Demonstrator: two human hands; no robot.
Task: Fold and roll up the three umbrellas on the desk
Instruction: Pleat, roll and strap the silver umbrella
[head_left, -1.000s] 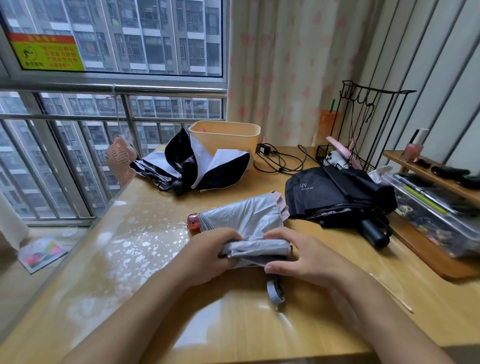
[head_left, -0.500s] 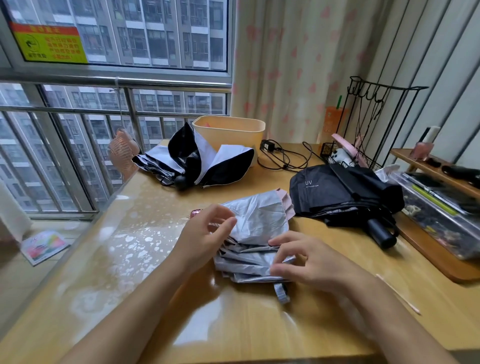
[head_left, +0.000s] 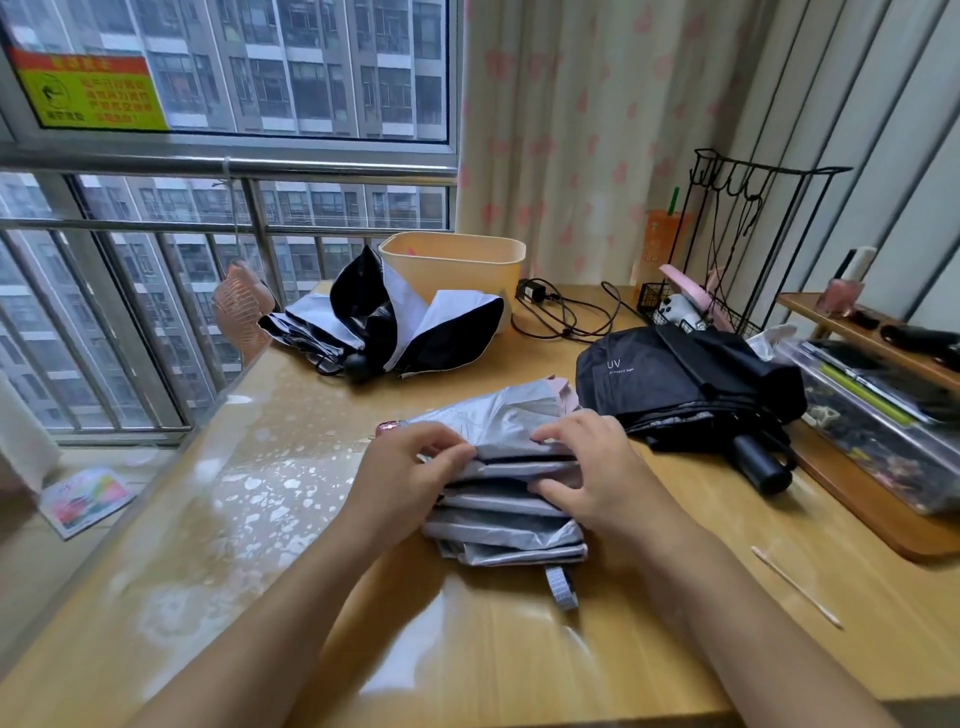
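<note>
A silver-grey umbrella (head_left: 506, 525) with a pink tip lies in flat pleated folds at the middle of the wooden desk (head_left: 519, 670), its strap hanging toward me. My left hand (head_left: 410, 478) pinches a fold at its left side. My right hand (head_left: 597, 467) grips folds on the right, fingers curled over the cloth. A black-and-white umbrella (head_left: 395, 327) lies loose at the back left. A black umbrella (head_left: 685, 384) marked UV lies loose at the right, its handle toward me.
A beige bin (head_left: 452, 265) stands at the back with a cable (head_left: 561, 312) beside it. A black wire rack (head_left: 737, 249) and a wooden tray (head_left: 883, 499) with a clear box fill the right side. A thin stick (head_left: 795, 587) lies near the front right.
Both hands moved up the silver umbrella, away from me, to a farther fold. More flat pleats now lie stacked below them. The view tilted slightly.
</note>
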